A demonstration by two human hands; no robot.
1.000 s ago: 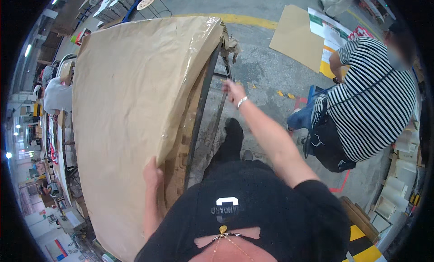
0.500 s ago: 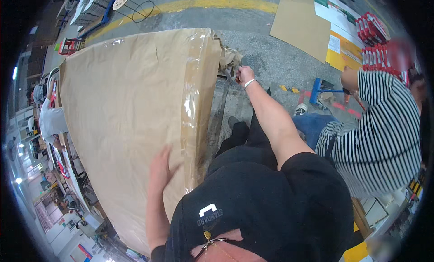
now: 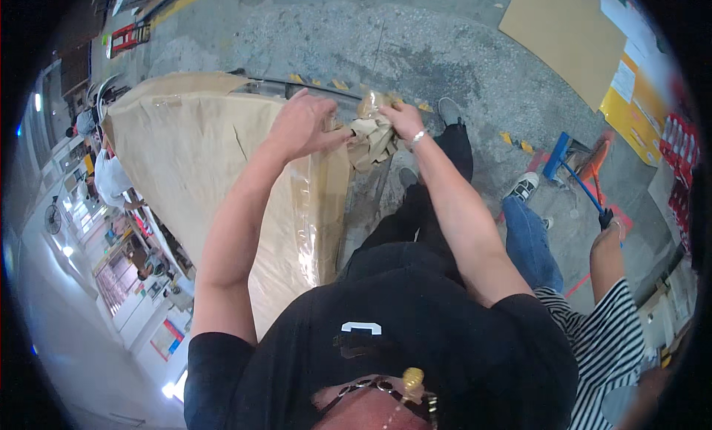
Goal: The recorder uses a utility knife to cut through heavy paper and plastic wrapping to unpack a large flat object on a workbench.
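Observation:
A broad flat top wrapped in brown paper [image 3: 200, 141] stands in front of me and to my left, with clear tape [image 3: 305, 207] along its right edge. At its far right corner hangs a crumpled bunch of brown paper [image 3: 373, 142] with shiny tape on it. My right hand [image 3: 406, 121] is closed on the upper right of this bunch. My left hand [image 3: 302, 127] lies over the corner, fingers curved and apart from the thumb, whose tip is at the bunch's left side. What its fingertips touch is partly hidden.
At right, a co-worker in a striped top [image 3: 608, 348] holds a blue broom [image 3: 560, 157] beside an orange dustpan [image 3: 595, 163]. A cardboard sheet [image 3: 564, 37] lies on the floor at far right, near red-and-white bundles [image 3: 678, 144]. Another person [image 3: 111, 179] stands beyond the left edge.
My left hand has moved from the near right part of the wrapped top to its far corner. The crumpled paper now sticks out further. The view has shifted, and the co-worker sits lower in it.

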